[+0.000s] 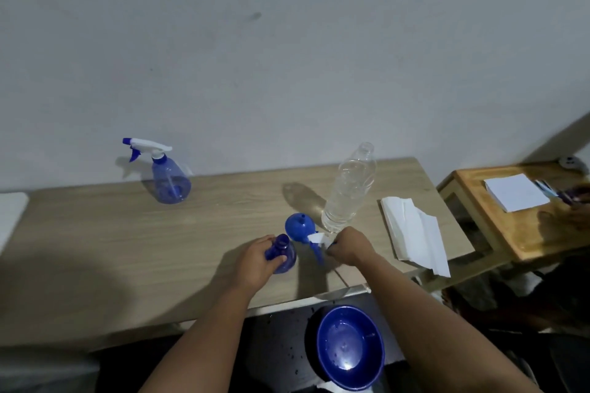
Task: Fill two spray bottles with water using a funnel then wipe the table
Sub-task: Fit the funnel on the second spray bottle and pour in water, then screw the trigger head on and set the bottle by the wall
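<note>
An open blue spray bottle (285, 257) without its head stands near the table's front edge, and my left hand (258, 263) grips its neck. My right hand (349, 246) holds the white and blue spray head (317, 244) just to the bottle's right. A blue funnel (298, 226) lies upside down on the wooden table (127, 239) right behind them. Behind the funnel, a clear, uncapped water bottle (349, 191) stands upright. A second blue spray bottle (169, 179) with its trigger head on stands at the back left.
White paper towels (415, 233) lie at the table's right end. A blue bowl (349, 348) sits below the front edge, near my right forearm. A lower wooden side table (498, 233) with a white pad (517, 191) stands at the right. A wall runs behind.
</note>
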Available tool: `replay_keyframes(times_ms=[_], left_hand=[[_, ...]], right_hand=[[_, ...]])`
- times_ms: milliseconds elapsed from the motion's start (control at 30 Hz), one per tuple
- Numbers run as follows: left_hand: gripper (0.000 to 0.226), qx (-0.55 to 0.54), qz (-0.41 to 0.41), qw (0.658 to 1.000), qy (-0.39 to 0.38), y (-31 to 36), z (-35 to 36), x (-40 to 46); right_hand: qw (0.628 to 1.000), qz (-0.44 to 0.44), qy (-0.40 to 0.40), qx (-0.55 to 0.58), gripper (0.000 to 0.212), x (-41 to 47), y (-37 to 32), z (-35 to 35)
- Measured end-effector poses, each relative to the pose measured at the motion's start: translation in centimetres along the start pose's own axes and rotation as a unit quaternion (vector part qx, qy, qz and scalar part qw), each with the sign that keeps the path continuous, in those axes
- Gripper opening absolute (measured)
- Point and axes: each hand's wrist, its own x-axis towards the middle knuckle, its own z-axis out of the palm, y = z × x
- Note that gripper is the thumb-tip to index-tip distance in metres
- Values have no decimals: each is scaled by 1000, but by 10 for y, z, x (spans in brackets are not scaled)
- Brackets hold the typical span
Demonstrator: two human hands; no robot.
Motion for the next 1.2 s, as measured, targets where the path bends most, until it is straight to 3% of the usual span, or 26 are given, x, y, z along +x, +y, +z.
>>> replay_keyframes(times_ms=[100, 200, 333, 467, 633, 800, 867, 1100, 1200], left_hand=[[36, -4, -3, 1000, 10, -3, 2, 2], [38, -10, -15, 1000, 20, -3, 6, 2], [29, -5, -35, 999, 30, 5, 9, 1], [15, 9, -50, 998, 28, 8, 9, 1], [45, 21, -49, 998, 28, 4, 12, 4], [27, 22, -72, 997, 32, 7, 11, 1], [30, 8, -64, 997, 39, 9, 10, -2], [52, -11, -33, 999, 27, -19, 13, 5], [40, -24, -48, 998, 30, -3, 9, -1]], right_hand=[[978, -75, 43, 188, 20, -11, -25, -46], [908, -148, 48, 390, 6, -33, -57, -79], [842, -219, 47, 492, 15, -49, -90, -81], [837, -247, 40, 488, 16, -46, -95, -66], [851, -247, 22, 462, 20, -45, -83, -37], [874, -254, 25, 414, 24, -41, -63, 3], [882, -251, 29, 399, 30, -38, -54, 21], [851, -240, 44, 464, 38, -32, -45, 52], [839, -242, 38, 485, 39, -31, -51, 53]])
